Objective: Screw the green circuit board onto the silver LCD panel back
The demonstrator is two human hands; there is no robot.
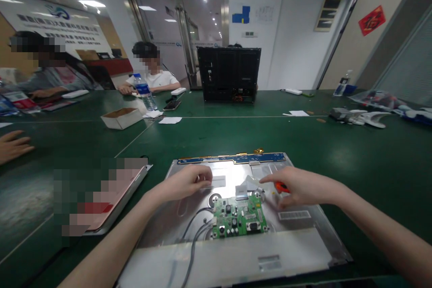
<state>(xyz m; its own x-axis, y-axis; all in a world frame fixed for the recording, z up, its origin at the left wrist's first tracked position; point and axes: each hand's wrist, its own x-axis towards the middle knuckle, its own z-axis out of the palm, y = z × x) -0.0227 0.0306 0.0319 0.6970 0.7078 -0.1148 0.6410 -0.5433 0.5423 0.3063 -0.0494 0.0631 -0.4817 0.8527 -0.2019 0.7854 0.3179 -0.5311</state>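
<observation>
An LCD panel [236,247] lies back side up on the table before me, its metal back showing. On its middle sits a green circuit board [239,217], with grey cables running off its left side. A narrow blue circuit strip [232,159] runs along the panel's far edge. My left hand [193,178] is over the panel, left of a pale label, fingers curled toward the thumb; whatever is between them is hidden. My right hand [297,186] grips an orange-handled tool [281,186], index finger stretched toward a clear film [250,183] behind the board. The tool's tip is hidden.
A pinkish flat device [114,198] lies left of the panel. Beyond it are a white box [122,118], a water bottle [144,92] and a phone [172,105]. A black monitor housing [229,74] stands across the green table [216,137]. Other people sit left; one person's hand [15,146] rests nearby.
</observation>
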